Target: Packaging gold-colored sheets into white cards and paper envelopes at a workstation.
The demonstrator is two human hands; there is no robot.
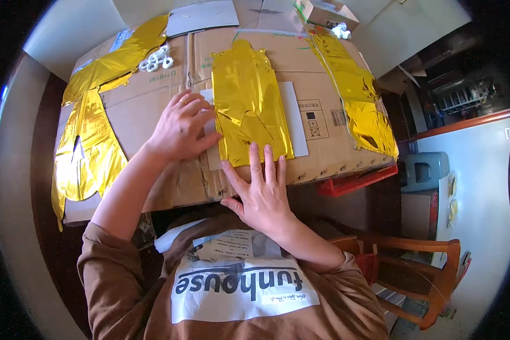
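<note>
A flat, uninflated gold foil balloon (246, 93) lies on a white sheet (293, 113) in the middle of the cardboard. Its foil is creased, with a rounded tab at the far end. My right hand (260, 192) rests palm down with spread fingers, the fingertips touching the balloon's near edge. At the balloon's left side is my left hand (184, 127), its fingers loosely bent and its thumb stretched out to the foil's edge. Neither hand grips anything that I can see.
More gold foil pieces lie at the left (90, 141) and right (351, 85) of the cardboard-covered table (147, 107). A white coiled bundle (157, 58), a white board (203, 17) and an open box (326, 12) sit farther back. A wooden chair (419, 272) stands at right.
</note>
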